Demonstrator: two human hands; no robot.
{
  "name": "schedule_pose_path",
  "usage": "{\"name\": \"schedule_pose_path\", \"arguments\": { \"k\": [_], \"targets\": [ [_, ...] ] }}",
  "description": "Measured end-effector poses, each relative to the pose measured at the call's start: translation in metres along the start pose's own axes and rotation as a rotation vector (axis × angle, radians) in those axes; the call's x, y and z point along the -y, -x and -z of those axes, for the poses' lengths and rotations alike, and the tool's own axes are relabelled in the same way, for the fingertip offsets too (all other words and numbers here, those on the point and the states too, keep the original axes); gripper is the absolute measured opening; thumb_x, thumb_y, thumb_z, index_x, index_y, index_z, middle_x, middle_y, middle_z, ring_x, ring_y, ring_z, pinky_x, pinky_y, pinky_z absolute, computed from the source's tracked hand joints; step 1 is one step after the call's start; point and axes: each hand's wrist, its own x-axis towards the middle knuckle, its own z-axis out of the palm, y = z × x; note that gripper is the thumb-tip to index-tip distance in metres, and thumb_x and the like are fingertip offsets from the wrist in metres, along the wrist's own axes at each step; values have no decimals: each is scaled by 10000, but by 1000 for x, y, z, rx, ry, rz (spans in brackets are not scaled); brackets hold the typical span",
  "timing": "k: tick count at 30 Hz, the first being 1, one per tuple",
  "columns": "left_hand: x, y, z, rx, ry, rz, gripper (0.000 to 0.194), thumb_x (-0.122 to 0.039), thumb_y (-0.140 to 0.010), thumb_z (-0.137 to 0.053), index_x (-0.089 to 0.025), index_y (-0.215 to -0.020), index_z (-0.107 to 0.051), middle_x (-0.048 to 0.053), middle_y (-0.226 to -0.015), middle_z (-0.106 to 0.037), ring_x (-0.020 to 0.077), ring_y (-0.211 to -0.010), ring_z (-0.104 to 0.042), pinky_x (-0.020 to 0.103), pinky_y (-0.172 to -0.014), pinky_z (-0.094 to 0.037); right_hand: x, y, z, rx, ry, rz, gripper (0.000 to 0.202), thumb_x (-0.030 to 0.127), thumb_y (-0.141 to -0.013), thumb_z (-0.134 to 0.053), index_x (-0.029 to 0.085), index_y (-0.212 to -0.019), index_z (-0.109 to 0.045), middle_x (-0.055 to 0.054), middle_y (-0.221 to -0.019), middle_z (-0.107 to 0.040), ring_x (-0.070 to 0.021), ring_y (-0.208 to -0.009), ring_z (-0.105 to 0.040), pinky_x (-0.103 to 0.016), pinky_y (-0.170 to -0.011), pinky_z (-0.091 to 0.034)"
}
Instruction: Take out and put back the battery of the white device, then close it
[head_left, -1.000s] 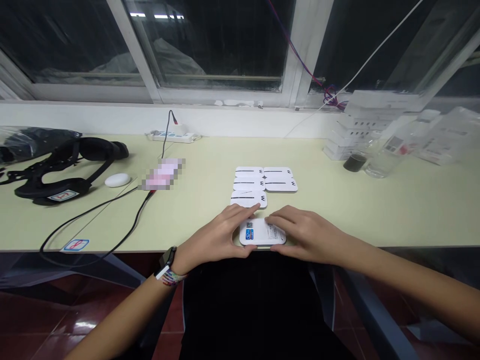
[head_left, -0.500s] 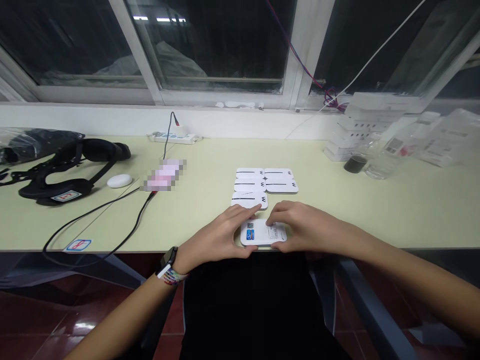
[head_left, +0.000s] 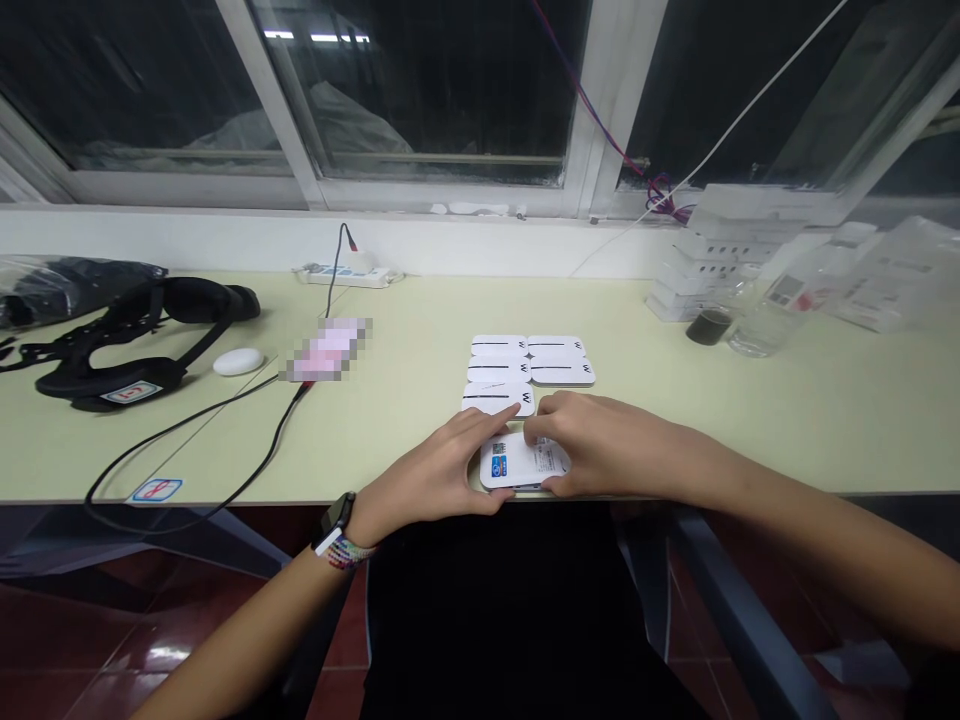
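Observation:
At the table's near edge lies a flat white device [head_left: 517,462] with rounded corners, its labelled face up: a blue sticker, a square code and small print. My left hand [head_left: 450,460] clasps its left end, thumb at the near edge and index finger stretched along the far side. The right end is pinched by my right hand [head_left: 581,435], thumb below and fingers curled on top, hiding part of it. A thin dark gap shows along the device's near side. Just beyond, several similar white devices [head_left: 499,370] lie in two columns, each with a black line and a W mark.
Black headgear with straps [head_left: 150,350], a white oval case [head_left: 238,361] and a cabled, pixelated pink item [head_left: 330,350] lie left. A power strip [head_left: 349,275] sits by the wall. White boxes [head_left: 720,250], a dark-bottomed container [head_left: 709,325] and a clear bottle [head_left: 772,315] stand right.
My right hand has shifted slightly up and left, its fingers more curled. A dark gap now shows at the device's near edge. My left hand stays nearly still.

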Motion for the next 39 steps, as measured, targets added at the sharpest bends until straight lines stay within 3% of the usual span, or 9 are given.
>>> {"name": "schedule_pose_path", "arguments": {
  "k": [5, 9, 11, 15, 19, 23, 32, 36, 39],
  "targets": [
    [-2, 0, 0, -6, 22, 37, 992, -351, -869, -848, -369, -1699, -306, 97, -1635, -514, 365, -1473, -527, 547, -1221, -469, -5, 19, 1, -50, -78, -102, 268, 296, -836, -787, 232, -1092, -744, -88, -1143, -709, -243, -915, -670, -321, -717, -491],
    [-2, 0, -1, -16, 42, 27, 965, -365, -878, -838, -344, -1693, -323, 106, -1560, -578, 355, -1422, -570, 538, -1210, -481, -27, 58, -10, -209, -315, -293, 352, 413, -894, -750, 267, -1213, -723, -76, -1235, -734, -280, -1090, -696, -384, -909, -554],
    [-1, -1, -2, -11, 51, 17, 963, -356, -875, -838, -331, -1691, -326, 108, -1516, -603, 347, -1396, -583, 536, -1205, -483, -43, 79, -23, -306, -401, -452, 277, 446, -930, -675, 263, -1134, -713, -48, -1108, -755, -253, -983, -708, -351, -821, -553],
    [-1, 0, -1, -4, 54, 18, 944, -332, -874, -833, -339, -1679, -341, 95, -1462, -627, 342, -1383, -580, 540, -1196, -486, -70, 103, -45, -419, -206, -745, 353, 520, -986, -499, 237, -796, -592, -28, -736, -652, -225, -695, -601, -331, -619, -423],
    [-2, 1, 1, 2, 44, 22, 930, -334, -883, -831, -342, -1676, -345, 94, -1461, -628, 336, -1379, -580, 534, -1190, -489, -81, 99, -44, -351, -40, -967, 472, 622, -975, -467, 232, -734, -581, -86, -748, -689, -265, -703, -624, -355, -608, -396],
    [-2, 1, 1, -1, 45, 25, 918, -343, -888, -831, -346, -1671, -352, 96, -1466, -627, 339, -1376, -585, 541, -1193, -484, -84, 86, -29, -205, 56, -1035, 549, 693, -966, -462, 224, -744, -640, -147, -836, -734, -315, -741, -660, -388, -618, -407],
    [-5, -1, 2, -28, 38, 33, 887, -377, -906, -827, -348, -1664, -368, 97, -1445, -650, 349, -1367, -593, 547, -1168, -502, -75, 78, -17, -229, 189, -994, 529, 662, -984, -509, 242, -665, -544, -125, -768, -691, -291, -682, -610, -372, -611, -350],
    [-7, -1, 2, -25, 39, 38, 855, -398, -931, -812, -347, -1665, -377, 95, -1467, -648, 347, -1385, -588, 540, -1179, -497, -46, 58, -21, -310, 12, -565, 408, 477, -1078, -446, 233, -772, -563, -41, -721, -651, -221, -675, -587, -339, -641, -353],
    [-7, 0, 2, -28, 47, 54, 872, -414, -948, -802, -364, -1687, -341, 88, -1509, -625, 341, -1417, -573, 535, -1205, -482, -22, 33, -27, -151, -188, -129, 168, 283, -1044, -526, 228, -997, -677, -10, -845, -702, -181, -740, -621, -301, -682, -395]
  ]
}}
